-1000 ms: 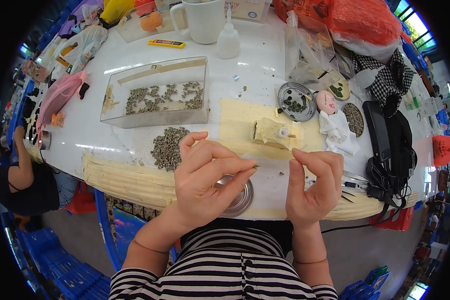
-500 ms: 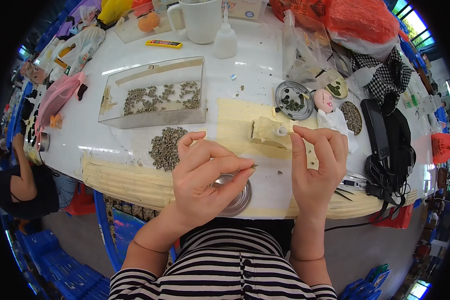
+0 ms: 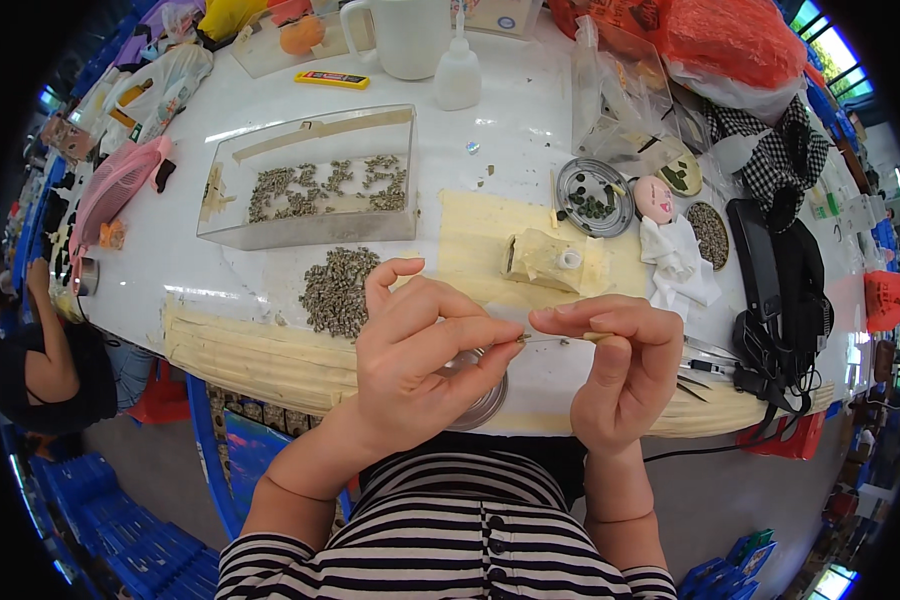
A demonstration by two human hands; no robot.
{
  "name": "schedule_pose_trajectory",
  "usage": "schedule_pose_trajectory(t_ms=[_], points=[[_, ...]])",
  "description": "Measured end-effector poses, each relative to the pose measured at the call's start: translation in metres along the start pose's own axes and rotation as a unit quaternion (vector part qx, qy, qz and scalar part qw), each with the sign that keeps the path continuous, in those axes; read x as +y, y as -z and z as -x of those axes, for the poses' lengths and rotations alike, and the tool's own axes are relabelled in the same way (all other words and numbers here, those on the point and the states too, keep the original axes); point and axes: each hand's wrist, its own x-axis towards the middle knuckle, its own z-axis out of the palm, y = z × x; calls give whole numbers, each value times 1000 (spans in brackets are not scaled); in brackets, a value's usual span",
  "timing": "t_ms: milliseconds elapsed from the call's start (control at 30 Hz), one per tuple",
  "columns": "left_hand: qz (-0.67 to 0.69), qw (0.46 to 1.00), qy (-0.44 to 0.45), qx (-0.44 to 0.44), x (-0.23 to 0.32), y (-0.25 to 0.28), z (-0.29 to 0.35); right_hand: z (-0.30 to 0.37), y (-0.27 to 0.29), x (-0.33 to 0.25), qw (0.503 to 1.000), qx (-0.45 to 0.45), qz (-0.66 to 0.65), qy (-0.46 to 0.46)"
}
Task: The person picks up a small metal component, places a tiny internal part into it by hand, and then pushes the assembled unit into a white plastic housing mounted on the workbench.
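- The tiny dark piece (image 3: 521,339) pinched in the left hand (image 3: 415,350) is too small to identify.
- The slender, pale yellow-ended tool (image 3: 596,337) in the right hand (image 3: 632,370) is partly hidden by the fingers; whether its tip touches the piece is unclear.
- Under the left hand, the round silver metal dish (image 3: 491,406) is mostly covered.
- Beyond both hands, the upper edge crops the white handled mug (image 3: 410,42).

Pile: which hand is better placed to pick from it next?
Likely the left hand: it's nearer the pile, while the right hand sits farther off, holding a stick. Caveat: left pinches a small piece.
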Motion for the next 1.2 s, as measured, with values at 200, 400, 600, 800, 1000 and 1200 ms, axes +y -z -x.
schedule_pose_trajectory(t_ms=[200, 400, 600, 800, 1000, 1200], points=[[5, 1000, 1, 12, -1, -3, 0, 2, 0, 0, 1000, -9, -4, -8], [7, 1000, 2, 4, -1, -2, 0, 2, 0, 1, 1000, -10, 14, 1], [6, 1000, 1, -1, 0, 0, 0, 2, 1, 2, 999, -14, 35, 9], [8, 1000, 1, -2, 0, -1, 0, 2, -1, 2, 1000, -4, 16, 6], [7, 1000, 1, -2, -1, 0, 0, 0, 2, 0, 998, 69, 13, 7], [0, 1000, -6, 6, 0, 1, 0, -17, 14, 2, 915, 115, 374, 97]])
